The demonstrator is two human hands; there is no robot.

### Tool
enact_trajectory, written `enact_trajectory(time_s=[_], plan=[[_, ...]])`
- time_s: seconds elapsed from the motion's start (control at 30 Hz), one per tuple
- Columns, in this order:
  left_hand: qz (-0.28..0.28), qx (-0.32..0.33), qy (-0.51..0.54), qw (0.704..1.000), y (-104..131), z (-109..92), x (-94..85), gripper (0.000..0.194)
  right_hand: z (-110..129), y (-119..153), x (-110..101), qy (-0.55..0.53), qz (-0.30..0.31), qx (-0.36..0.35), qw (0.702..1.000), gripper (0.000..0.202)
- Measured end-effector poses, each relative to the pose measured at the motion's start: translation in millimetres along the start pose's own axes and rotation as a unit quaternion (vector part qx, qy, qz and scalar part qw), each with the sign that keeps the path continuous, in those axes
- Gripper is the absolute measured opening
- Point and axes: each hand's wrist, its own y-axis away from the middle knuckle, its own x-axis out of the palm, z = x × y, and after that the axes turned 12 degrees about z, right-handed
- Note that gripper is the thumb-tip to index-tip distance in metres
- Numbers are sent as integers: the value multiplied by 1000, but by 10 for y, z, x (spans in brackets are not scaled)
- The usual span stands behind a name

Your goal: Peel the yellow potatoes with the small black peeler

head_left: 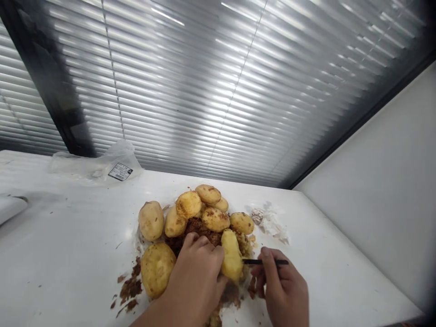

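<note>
My left hand [199, 268] is closed on a pale yellow, mostly peeled potato [231, 256], gripping it from its left side. My right hand [284, 286] pinches a thin dark tool [250, 261], which lies level with its left end against the potato's right side. Whether the tool has a blade cannot be made out. Close by on the left sits a big yellow potato [156, 269]. Behind my hands is a heap of brown peelings [195, 225], ringed by several potatoes, among them a mottled one [215, 219] and a smaller one [242, 223].
A clear plastic bag [98, 165] with a label lies at the back left of the white table [75, 254]. Brown scraps [131, 288] are scattered at the left, and a crumpled clear wrapper [272, 225] lies right of the potatoes. Blinds [163, 91] and a wall [384, 181] bound the table.
</note>
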Motion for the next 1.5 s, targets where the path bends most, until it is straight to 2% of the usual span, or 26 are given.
enact_trajectory(time_s=[0.1, 0.3, 0.5, 0.63, 0.77, 0.87, 1.0, 1.1, 1.2, 1.27, 1.37, 1.5], plan=[[-5, -1, 2, 1000, 3, 5, 11, 10, 13, -9, 37, 12, 34, -37, 999, 51], [-7, 2, 10, 1000, 6, 13, 28, 11, -12, -41, -22, 39, -8, 5, 999, 50], [-6, 3, 5, 1000, 3, 6, 10, 10, 40, -64, 20, 11, 34, -30, 999, 52], [-4, 5, -5, 1000, -8, 12, 29, 9, 6, -113, -93, 31, 25, -1, 999, 53], [-35, 26, -24, 999, -11, 58, 99, 11, -2, -206, -243, -71, 16, -18, 997, 48], [-42, 28, -19, 999, 4, 87, 119, 11, 113, -306, -309, -117, 51, -44, 991, 45], [-38, 27, -17, 999, 25, 105, 118, 11, 414, -533, -378, -54, 117, -102, 986, 43], [-67, 44, -43, 996, 24, 130, 158, 20, 540, -789, -369, 3, 140, -180, 974, 42], [-131, 67, -103, 984, 15, 177, 205, 35, 423, -1023, -274, 3, 140, -225, 964, 42], [-167, 85, -158, 969, 15, 204, 204, 39, 256, -1100, -199, -24, 106, -237, 965, 44], [-174, 120, -236, 949, 25, 206, 146, 38, 58, -1071, -156, -1, 83, -288, 954, 40], [-168, 159, -261, 937, 22, 170, 45, 29, 57, -919, -242, 29, 96, -371, 923, 31]])
